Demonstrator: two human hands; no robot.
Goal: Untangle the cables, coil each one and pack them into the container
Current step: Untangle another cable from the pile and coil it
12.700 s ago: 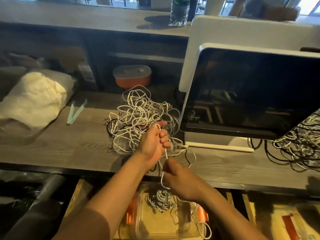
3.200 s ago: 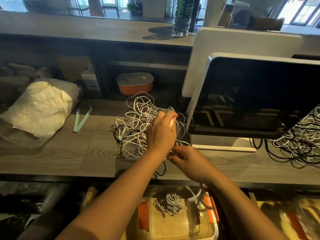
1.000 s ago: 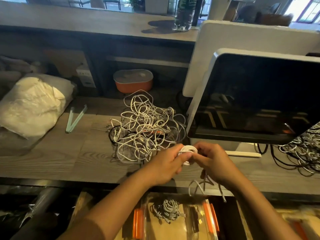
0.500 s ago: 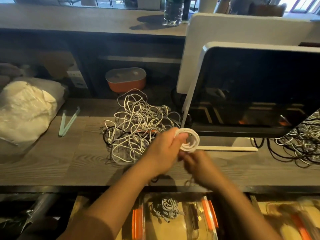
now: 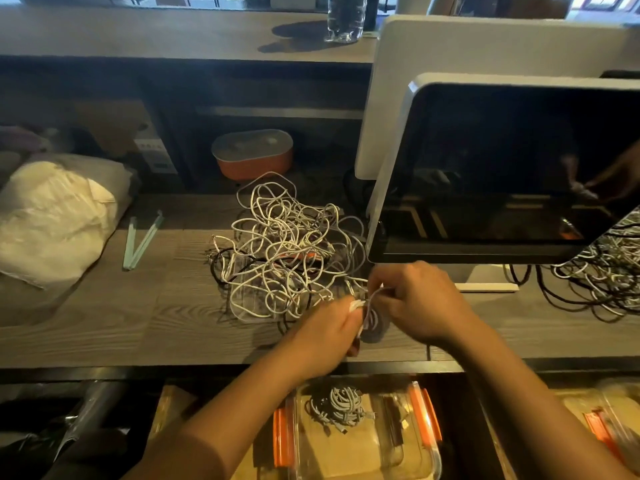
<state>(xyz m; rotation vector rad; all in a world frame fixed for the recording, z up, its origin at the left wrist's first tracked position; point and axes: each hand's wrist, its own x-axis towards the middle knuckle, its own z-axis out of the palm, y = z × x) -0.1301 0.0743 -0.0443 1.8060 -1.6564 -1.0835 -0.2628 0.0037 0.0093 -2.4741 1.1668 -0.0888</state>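
Observation:
A tangled pile of white and black cables (image 5: 284, 251) lies on the wooden counter (image 5: 104, 317). Just in front of it my left hand (image 5: 329, 330) grips a small white cable coil (image 5: 370, 318), held on edge. My right hand (image 5: 419, 303) pinches the loose end of that cable (image 5: 375, 292) right above the coil. Below the counter edge stands a clear container with orange clips (image 5: 426, 414), holding one coiled grey cable (image 5: 337, 407).
A tilted dark monitor (image 5: 502, 168) stands at the right, with another cable tangle (image 5: 602, 275) beside it. A white bag (image 5: 52, 216), pale green tongs (image 5: 140, 240) and an orange lidded box (image 5: 252, 157) sit to the left and behind. A bottle (image 5: 344, 15) stands on the upper shelf.
Half a second ago my left hand held the coil up, face on. Now the coil is lower and edge on, and my right hand has come up to pinch the cable end above it.

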